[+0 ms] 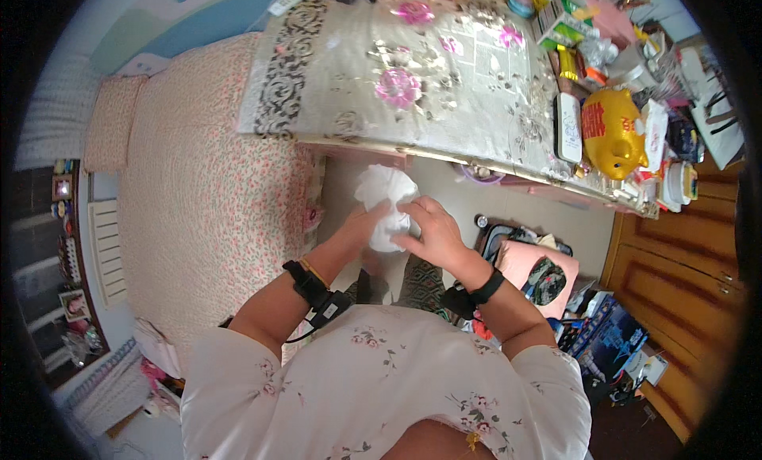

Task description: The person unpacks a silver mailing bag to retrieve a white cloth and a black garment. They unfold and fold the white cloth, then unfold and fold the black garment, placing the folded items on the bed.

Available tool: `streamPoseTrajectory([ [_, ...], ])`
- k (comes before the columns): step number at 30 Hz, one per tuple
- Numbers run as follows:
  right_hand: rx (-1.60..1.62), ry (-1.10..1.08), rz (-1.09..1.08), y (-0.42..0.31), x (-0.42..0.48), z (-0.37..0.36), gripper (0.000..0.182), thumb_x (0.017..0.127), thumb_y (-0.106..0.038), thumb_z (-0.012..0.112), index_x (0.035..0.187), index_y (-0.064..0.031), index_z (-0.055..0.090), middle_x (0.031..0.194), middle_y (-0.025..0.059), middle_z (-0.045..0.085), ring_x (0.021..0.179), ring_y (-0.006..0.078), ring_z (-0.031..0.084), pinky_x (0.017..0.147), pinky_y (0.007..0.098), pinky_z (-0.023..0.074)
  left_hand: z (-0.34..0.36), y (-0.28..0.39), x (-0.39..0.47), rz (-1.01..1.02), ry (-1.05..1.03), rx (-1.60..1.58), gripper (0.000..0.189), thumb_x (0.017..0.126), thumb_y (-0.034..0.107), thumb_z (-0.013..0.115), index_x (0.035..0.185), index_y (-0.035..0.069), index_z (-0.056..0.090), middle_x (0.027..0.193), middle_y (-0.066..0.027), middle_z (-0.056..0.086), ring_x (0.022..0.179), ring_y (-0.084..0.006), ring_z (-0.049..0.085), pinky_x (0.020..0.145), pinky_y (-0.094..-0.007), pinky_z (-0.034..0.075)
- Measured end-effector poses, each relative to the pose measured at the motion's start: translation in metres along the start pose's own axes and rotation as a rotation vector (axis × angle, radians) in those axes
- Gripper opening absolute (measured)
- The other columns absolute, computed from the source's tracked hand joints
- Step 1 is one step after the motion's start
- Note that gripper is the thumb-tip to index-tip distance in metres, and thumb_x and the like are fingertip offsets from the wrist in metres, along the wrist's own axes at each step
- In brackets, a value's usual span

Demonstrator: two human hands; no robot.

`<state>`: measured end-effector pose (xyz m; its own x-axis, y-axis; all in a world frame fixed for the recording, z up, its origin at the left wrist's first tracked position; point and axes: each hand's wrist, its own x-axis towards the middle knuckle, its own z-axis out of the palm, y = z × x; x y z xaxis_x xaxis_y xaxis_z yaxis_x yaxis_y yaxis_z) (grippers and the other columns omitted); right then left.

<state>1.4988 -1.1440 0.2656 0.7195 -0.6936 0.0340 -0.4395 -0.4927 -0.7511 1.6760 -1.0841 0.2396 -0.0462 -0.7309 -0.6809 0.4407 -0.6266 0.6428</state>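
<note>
A crumpled white cloth or tissue (pixel 387 186) is held in front of my body, above the floor and short of the table's front edge. My left hand (pixel 364 222) grips its left side, with the thumb lying across the front. On the other side, my right hand (pixel 437 231) pinches the white material between thumb and fingers. The fingers behind the material are partly hidden. Both wrists carry black straps with small devices.
A table with a flowered cover (pixel 345 61) stands ahead. Its right end holds a gold piggy bank (pixel 613 132), a white case (pixel 568 126) and clutter. A bed (pixel 196 192) lies left. A pink cushioned seat (pixel 512 263) and a wooden door (pixel 673 251) are right.
</note>
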Motion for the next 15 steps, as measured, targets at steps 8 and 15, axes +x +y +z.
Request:
streamPoseTrajectory([
  [8,0.966,0.138,0.343,-0.059,0.016,-0.001,0.007,0.086,-0.011,0.053,0.088,-0.0045,0.056,0.079,-0.0016,0.057,0.070,0.0068,0.052,0.063,0.0224,0.0430,-0.042,0.034,-0.067,0.222,-0.100,0.140,0.036,0.089,0.024,0.049,0.114,-0.002,0.051,0.100,-0.0056,0.059,0.088,-0.0135,0.057,0.076,-0.0294,0.046],
  [15,1.430,-0.024,0.232,-0.127,0.042,-0.023,0.009,0.089,-0.017,0.051,0.089,-0.0082,0.052,0.081,0.0011,0.058,0.073,0.0107,0.057,0.067,0.0258,0.0481,-0.093,0.051,-0.110,0.519,0.012,0.719,0.030,0.085,0.018,0.054,0.106,-0.003,0.056,0.089,-0.0042,0.061,0.081,-0.0116,0.056,0.069,-0.0278,0.045],
])
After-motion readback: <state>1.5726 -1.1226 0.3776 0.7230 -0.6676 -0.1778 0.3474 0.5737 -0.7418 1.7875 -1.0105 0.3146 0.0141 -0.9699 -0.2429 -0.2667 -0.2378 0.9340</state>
